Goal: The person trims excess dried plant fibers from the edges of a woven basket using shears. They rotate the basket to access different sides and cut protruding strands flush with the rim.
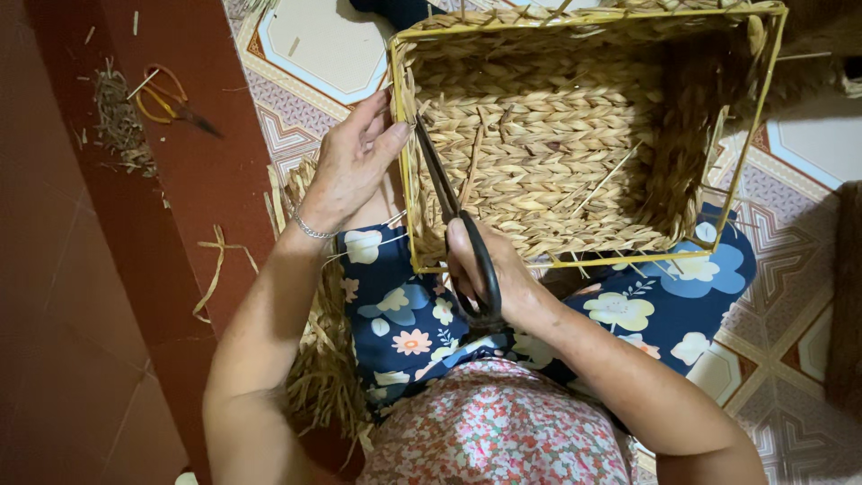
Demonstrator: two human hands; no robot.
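A square woven straw basket [575,135] with a yellow wire rim rests on my lap, its opening facing me. My left hand [352,160] grips the basket's left wall near the rim. My right hand [492,278] holds black scissors [453,216] by the handles. The blades point up along the inside of the left wall, close to my left thumb. Loose straw ends stick out inside the basket.
Yellow-handled scissors [166,97] and straw scraps [117,121] lie on the red-brown floor strip at upper left. A bundle of straw [319,359] sits beside my left thigh. Patterned tiles [790,233] lie to the right, with a dark woven object [844,296] at the right edge.
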